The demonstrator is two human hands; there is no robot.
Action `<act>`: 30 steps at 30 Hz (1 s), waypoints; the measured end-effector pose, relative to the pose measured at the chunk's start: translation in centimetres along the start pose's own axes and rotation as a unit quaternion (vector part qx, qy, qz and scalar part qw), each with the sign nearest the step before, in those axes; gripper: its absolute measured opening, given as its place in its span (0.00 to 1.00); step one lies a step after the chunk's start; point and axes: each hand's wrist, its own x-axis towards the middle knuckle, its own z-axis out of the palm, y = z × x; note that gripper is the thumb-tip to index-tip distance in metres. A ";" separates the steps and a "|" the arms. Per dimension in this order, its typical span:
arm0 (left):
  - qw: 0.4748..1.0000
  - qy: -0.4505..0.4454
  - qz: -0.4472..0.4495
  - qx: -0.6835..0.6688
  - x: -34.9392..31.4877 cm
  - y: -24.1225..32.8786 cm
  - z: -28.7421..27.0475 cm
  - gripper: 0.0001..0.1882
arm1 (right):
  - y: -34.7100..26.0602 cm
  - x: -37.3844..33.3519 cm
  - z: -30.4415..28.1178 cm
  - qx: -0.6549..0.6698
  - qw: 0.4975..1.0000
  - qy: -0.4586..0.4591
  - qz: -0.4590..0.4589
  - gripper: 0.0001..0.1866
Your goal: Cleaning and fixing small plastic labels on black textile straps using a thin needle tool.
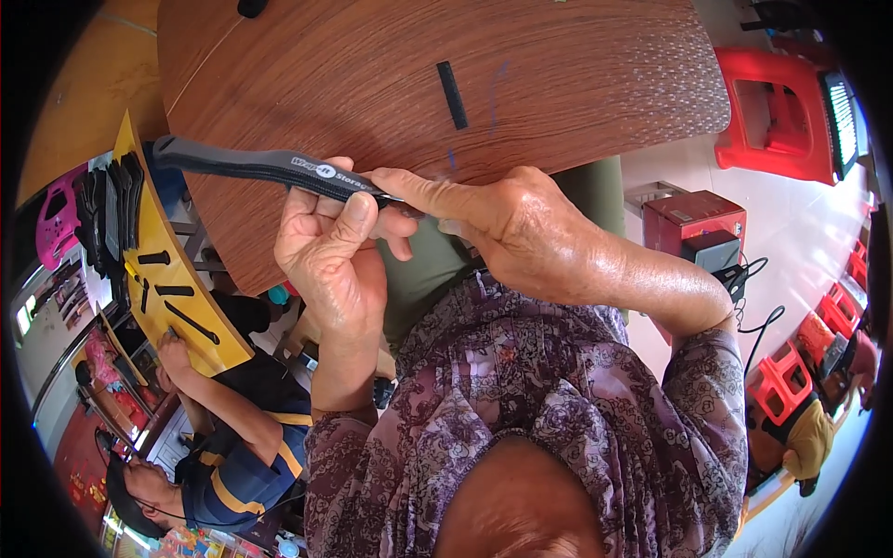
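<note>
Holding a flat strap: light, bendy, grip the middle

Left hand (pixel 330 270) has the dark grey-and-black strap (pixel 237 162) pinched, thumb on the near face, fingers behind, close to its right end. Strap is up off the wood-grain tabletop (pixel 372 84), long tail running out left past the table's left edge in this view. Pale print on the grey face, darker ribbed-looking band along the lower edge.

Right hand (pixel 521 223) is at the strap's right end, index finger laid out toward it, other fingers curled under. Small shiny sliver (pixel 394 198) shows beneath that fingertip; too small to ID. Can't tell whether the right fingers grip it, the strap, or both.

Handling, my read: very light, textile, not fragile. Tail holds its line with only a slight bow, so springy rather than limp. Slip risk low, woven face should grip well. Two-point hold makes sense: flat pinch near the working end, second support mid-length if the tail sags or twists. Keep fingertips clear of the sliver in case it's sharp.

Short black strip (pixel 452 95) lies apart on the tabletop.
</note>
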 end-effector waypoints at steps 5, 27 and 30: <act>0.998 0.029 0.027 0.045 -0.5 0.0 0.6 0.15 | -0.2 0.0 -0.1 -0.069 0.998 -0.013 -0.001 0.32; 0.996 -0.013 -0.053 -0.069 -0.5 -0.2 -0.8 0.17 | 0.3 0.3 0.7 0.173 0.983 0.002 0.059 0.21; 0.994 -0.020 -0.054 -0.087 -0.5 -0.5 -1.0 0.17 | 0.4 0.2 0.7 0.253 0.958 -0.028 0.129 0.20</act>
